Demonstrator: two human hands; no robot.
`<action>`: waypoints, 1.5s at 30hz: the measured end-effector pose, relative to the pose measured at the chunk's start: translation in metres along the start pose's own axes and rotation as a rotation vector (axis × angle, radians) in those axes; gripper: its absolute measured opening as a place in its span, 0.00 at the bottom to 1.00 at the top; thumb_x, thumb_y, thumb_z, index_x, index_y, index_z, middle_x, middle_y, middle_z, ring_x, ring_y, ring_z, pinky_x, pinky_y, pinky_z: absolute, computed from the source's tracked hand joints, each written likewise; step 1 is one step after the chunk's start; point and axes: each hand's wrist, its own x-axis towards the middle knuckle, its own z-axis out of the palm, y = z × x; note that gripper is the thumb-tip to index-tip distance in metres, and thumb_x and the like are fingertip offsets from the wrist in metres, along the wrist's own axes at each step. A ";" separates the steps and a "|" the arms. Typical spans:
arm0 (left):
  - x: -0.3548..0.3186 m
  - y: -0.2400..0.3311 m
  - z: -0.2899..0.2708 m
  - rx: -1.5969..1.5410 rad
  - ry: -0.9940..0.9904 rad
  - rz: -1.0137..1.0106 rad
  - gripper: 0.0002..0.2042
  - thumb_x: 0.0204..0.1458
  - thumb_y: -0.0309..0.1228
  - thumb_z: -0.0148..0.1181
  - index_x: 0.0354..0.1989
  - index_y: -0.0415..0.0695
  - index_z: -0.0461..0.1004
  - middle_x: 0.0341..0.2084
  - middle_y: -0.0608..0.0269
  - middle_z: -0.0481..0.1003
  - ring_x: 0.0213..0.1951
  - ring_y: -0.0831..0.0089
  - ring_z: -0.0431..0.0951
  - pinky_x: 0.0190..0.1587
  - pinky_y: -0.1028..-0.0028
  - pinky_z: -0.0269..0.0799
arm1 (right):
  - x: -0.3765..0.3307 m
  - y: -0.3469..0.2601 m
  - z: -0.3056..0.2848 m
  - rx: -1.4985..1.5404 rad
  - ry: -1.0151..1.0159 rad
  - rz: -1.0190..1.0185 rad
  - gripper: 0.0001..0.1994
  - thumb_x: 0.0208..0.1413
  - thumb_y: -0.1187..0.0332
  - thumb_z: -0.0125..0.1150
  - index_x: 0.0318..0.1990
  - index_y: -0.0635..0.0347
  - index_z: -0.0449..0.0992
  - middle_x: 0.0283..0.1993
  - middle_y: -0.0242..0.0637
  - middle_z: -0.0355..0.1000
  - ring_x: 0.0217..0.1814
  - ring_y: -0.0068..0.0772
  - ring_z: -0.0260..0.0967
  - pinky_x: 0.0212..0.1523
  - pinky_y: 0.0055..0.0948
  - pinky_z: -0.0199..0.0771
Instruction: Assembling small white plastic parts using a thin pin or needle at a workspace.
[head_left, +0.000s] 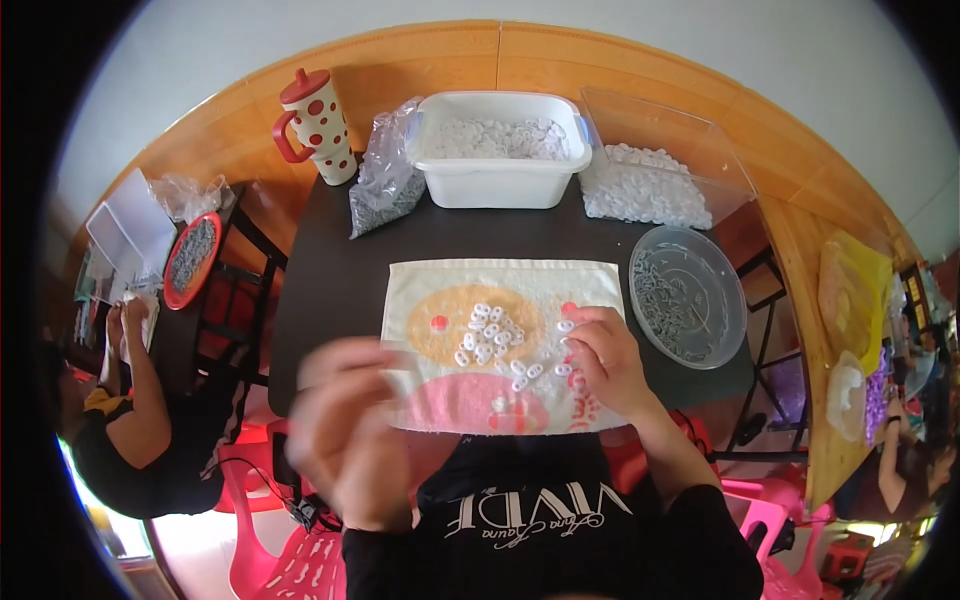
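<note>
Blurred left hand hides its grip; right hand pinches among white rings, hold unclear.

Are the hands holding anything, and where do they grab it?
It cannot be told. The left hand is raised and blurred. The right hand rests on the towel, fingers among small white rings.

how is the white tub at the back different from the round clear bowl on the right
The white tub is rectangular, opaque and deep; the clear bowl is round, see-through and shallow. The tub stands at the table's far edge, the bowl at its right edge. The tub holds white pieces, the bowl small greyish ones. Both are plastic and open-topped.
</note>
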 end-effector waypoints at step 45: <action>-0.035 -0.041 0.117 -0.852 -0.594 -0.248 0.07 0.51 0.14 0.59 0.37 0.35 0.78 0.31 0.63 0.74 0.28 0.80 0.75 0.29 0.82 0.70 | 0.005 -0.037 -0.022 0.624 -0.290 0.308 0.02 0.53 0.81 0.58 0.30 0.67 0.72 0.30 0.38 0.72 0.28 0.26 0.68 0.29 0.23 0.67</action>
